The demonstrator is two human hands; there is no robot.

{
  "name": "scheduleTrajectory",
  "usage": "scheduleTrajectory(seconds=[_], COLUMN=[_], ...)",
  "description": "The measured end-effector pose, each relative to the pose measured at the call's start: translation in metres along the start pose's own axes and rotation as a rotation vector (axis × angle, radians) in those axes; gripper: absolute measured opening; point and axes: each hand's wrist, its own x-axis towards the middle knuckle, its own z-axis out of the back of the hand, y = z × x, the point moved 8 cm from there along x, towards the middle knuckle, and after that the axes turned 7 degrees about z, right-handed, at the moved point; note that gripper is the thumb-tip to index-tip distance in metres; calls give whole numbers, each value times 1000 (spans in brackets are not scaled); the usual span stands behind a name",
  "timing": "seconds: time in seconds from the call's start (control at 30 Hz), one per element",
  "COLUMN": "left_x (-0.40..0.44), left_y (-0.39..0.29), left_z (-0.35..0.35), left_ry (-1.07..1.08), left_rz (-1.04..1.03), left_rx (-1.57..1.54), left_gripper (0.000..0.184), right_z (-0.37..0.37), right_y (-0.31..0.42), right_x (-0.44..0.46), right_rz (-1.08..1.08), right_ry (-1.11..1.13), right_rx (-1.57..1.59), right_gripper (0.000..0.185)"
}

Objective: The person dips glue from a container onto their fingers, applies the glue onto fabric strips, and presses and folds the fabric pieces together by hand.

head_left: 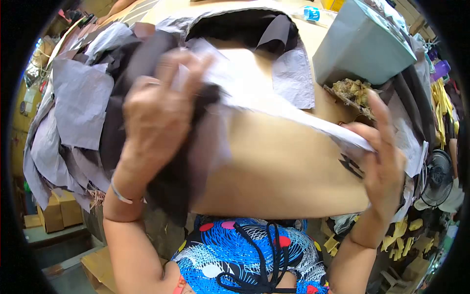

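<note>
My left hand (pixel 159 108), blurred by motion, is closed on dark and pale cloth (pixel 171 181) that hangs below it over the table's front edge. At the right, my right hand (pixel 384 152) pinches the end of a long white fabric strip (pixel 298 117) between thumb and fingers, with one finger raised. That strip stretches across the brown table (pixel 279 171) toward my left hand. Black thread snips (pixel 351 165) lie on the table just left of my right hand. Beyond the strip sits a dark, curved cloth piece with a pale edge (pixel 235 24).
Grey and dark fabric pieces (pixel 81 103) pile up at the left. At the back right stand a grey-blue box (pixel 362 44), a clump of yellowish scraps (pixel 352 93) and a bottle (pixel 311 13). A fan (pixel 437 177) is at the far right. Cardboard boxes (pixel 61 213) are at lower left.
</note>
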Motion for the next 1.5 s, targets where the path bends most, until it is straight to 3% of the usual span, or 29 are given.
scheduleTrajectory(seconds=[0.03,0.1,0.23,0.3,0.4,0.6,0.73,0.87,0.97,1.07,1.13,1.2,1.27,1.37,1.5], left_x=[4,-3,-63,-88,-86,-96,-95,-92,-95,-100,-99,-95,-94,-94,-94], left_y=[4,4,-35,-42,-44,-65,-82,-86,-91,-92,-91,-93,-94,-93,-93], left_z=[16,27,-43,-68,-64,-77,-70,-74,-75,-77,-77,-73,-75,-75,-74], left_ry=[-94,-204,376,591,612,470,413,539,567,540,490,514,519,531,550], left_rz=[9,-52,-366,-277,-188,-293,-352,-329,-453,-453,-405,-384,-381,-348,-326], left_rx=[40,161,60,-164,-258,-165,-159,-196,-150,-126,-188,-219,-222,-243,-245], left_gripper=[48,51,23,25,29,26,36,38,37,35,35,37,40,43,44], right_z=[-13,-31,-92,-114,-119,-116,-109,-107,-95,-41,0,29,40,28,14], right_y=[0,0,-31,-36,-43,-62,-64,-66,-68,-50,-61,-63,-90,-114,-130], right_x=[7,20,-7,-26,-39,-35,-35,-44,-46,-41,-53,-57,-76,-91,-90], right_rz=[2,266,321,340,288,234,125,19,-22,16,-223,-220,-448,-561,-521], right_ry=[-40,-73,176,256,303,294,339,334,290,56,-122,4,112,378,590], right_rx=[73,-85,-222,-215,-195,-347,-272,24,-40,-58,-18,-418,-501,-541,-621], right_gripper=[54,57,59,59,59,66,73,72,66,57,51,42,43,51,60])
